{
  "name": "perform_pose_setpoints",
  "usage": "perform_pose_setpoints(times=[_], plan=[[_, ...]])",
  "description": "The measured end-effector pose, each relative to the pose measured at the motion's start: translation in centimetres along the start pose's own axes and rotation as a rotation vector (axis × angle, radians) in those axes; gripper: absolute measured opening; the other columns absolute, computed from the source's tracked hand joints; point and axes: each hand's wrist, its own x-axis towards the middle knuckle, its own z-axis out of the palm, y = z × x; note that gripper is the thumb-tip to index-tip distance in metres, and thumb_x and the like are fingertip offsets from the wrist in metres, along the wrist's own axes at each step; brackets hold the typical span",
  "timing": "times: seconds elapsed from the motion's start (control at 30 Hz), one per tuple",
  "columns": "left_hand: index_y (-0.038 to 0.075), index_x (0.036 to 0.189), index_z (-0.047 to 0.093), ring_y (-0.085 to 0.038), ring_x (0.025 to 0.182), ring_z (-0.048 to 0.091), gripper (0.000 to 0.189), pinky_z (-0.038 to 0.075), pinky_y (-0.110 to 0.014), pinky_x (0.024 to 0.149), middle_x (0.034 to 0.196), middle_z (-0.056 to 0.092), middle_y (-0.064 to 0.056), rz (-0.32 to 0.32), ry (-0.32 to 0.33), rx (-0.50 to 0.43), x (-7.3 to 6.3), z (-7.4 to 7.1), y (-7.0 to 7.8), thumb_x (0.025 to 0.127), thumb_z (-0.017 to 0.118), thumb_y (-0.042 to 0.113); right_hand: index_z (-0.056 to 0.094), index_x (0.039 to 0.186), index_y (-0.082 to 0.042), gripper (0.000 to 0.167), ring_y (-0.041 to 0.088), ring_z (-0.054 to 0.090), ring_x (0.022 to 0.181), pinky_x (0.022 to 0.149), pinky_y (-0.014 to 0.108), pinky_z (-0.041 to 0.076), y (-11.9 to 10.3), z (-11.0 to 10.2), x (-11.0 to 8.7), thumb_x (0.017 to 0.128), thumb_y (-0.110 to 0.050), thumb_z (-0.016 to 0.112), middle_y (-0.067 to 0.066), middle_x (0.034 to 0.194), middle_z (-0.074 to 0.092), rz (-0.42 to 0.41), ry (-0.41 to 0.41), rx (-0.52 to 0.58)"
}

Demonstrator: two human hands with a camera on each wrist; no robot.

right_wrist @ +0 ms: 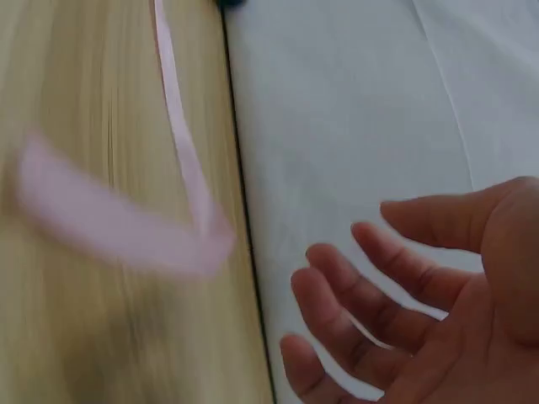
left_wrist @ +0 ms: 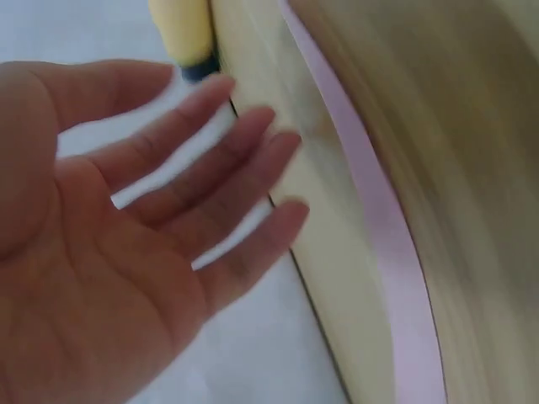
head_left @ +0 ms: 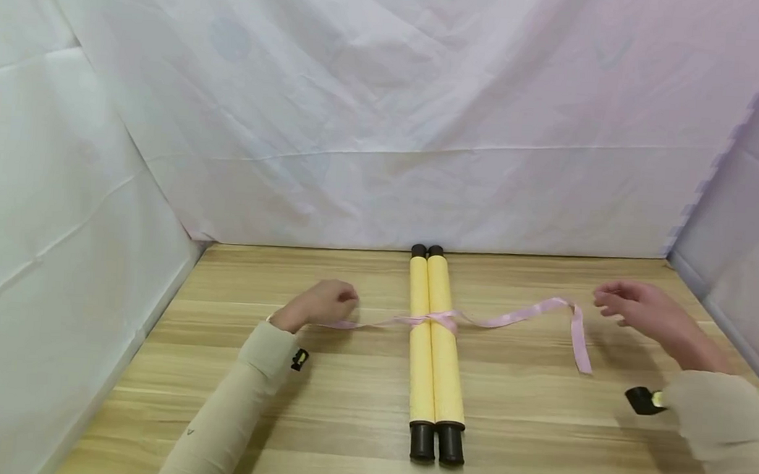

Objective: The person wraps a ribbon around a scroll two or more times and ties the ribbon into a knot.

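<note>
Two yellow tubes with black end caps lie side by side on the wooden table, pointing away from me. A pink ribbon is tied round their middle, one tail running left and the other right. My left hand hovers over the left tail, holding nothing; in the left wrist view its fingers are loosely spread beside the ribbon. Out to the right, my right hand is raised, apart from the bent ribbon end. The right wrist view shows its relaxed fingers with nothing between them.
White cloth hangs behind the wooden table, close to the tubes' far caps. More cloth walls stand at left and right. A small black device sits at the right cuff, another at the left.
</note>
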Motion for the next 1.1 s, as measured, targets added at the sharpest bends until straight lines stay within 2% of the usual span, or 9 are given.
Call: perform_pose_setpoints(times=[0.07,0.13,0.27,0.33,0.53,0.7,0.83,0.93,1.1], plan=[[0.001,0.100,0.069,-0.015,0.077,0.058,0.029,0.050,-0.036,0.077,0.087,0.066,-0.006,0.047,-0.031,-0.044,0.9,0.8,1.2,0.103,0.050,0.022,0.052,0.131,0.006,0.047,0.006,0.063,0.094,0.075,0.028,0.053,-2.1,1.5,0.7,0.105,-0.032,0.048,0.027,0.124,0.061,-0.096,0.002,-0.035],[0.002,0.099,0.071,-0.012,0.075,0.057,0.036,0.049,-0.033,0.075,0.085,0.066,-0.004,0.066,-0.062,-0.107,1.8,1.6,2.3,0.105,0.046,0.028,0.058,0.125,0.004,0.037,0.015,0.063,0.095,0.075,0.028,0.052,-4.2,3.4,1.6,0.105,-0.027,0.051,0.022,0.116,0.065,-0.197,-0.019,-0.074],[0.002,0.096,0.074,-0.015,0.076,0.058,0.050,0.047,-0.031,0.074,0.089,0.070,-0.007,0.039,-0.141,-0.245,3.1,2.8,3.8,0.108,0.038,0.035,0.065,0.113,-0.001,0.023,0.020,0.061,0.096,0.079,0.034,0.050,-7.7,7.0,3.2,0.103,-0.019,0.054,0.011,0.107,0.068,-0.361,-0.112,-0.128],[0.001,0.096,0.074,-0.019,0.079,0.063,0.054,0.049,-0.032,0.077,0.091,0.073,-0.011,0.005,-0.190,-0.332,3.5,3.2,4.2,0.109,0.035,0.036,0.065,0.113,-0.002,0.023,0.018,0.061,0.098,0.084,0.037,0.049,-8.9,8.6,4.0,0.103,-0.020,0.054,0.010,0.108,0.068,-0.383,-0.159,-0.135],[-0.002,0.094,0.074,-0.023,0.080,0.067,0.057,0.050,-0.031,0.080,0.084,0.073,-0.017,-0.094,-0.279,-0.505,3.7,3.9,4.5,0.109,0.033,0.034,0.052,0.127,0.003,0.034,0.031,0.059,0.108,0.087,0.043,0.048,-9.8,11.9,6.1,0.106,-0.023,0.048,0.018,0.117,0.063,-0.341,-0.260,-0.008],[-0.001,0.091,0.075,-0.017,0.071,0.055,0.051,0.040,-0.028,0.075,0.085,0.073,-0.011,-0.111,-0.341,-0.506,3.9,3.9,4.3,0.108,0.037,0.028,0.046,0.131,-0.001,0.036,0.027,0.058,0.085,0.074,0.037,0.047,-9.9,13.6,7.1,0.105,-0.026,0.049,0.019,0.099,0.063,-0.292,-0.318,0.114],[-0.001,0.092,0.073,-0.014,0.065,0.039,0.041,0.033,-0.028,0.065,0.076,0.060,-0.001,-0.077,-0.353,-0.503,3.8,3.6,4.1,0.105,0.046,0.026,0.058,0.110,-0.001,0.030,0.018,0.048,0.067,0.064,0.031,0.042,-10.1,14.1,7.2,0.104,-0.029,0.052,0.010,0.079,0.057,-0.275,-0.291,0.109],[-0.005,0.093,0.066,-0.012,0.063,0.038,0.036,0.032,-0.026,0.061,0.071,0.048,0.000,-0.034,-0.337,-0.490,3.6,3.4,3.8,0.102,0.052,0.026,0.059,0.087,0.004,0.037,0.014,0.039,0.057,0.057,0.027,0.037,-10.0,14.0,7.1,0.104,-0.028,0.052,0.002,0.065,0.047,-0.246,-0.281,0.082],[-0.008,0.094,0.061,-0.011,0.063,0.039,0.034,0.033,-0.026,0.062,0.072,0.047,-0.002,0.036,-0.275,-0.436,3.3,3.3,3.5,0.102,0.054,0.025,0.053,0.080,0.009,0.042,0.012,0.032,0.053,0.053,0.026,0.032,-9.2,13.5,6.8,0.103,-0.026,0.054,-0.004,0.058,0.038,-0.208,-0.319,0.083]])
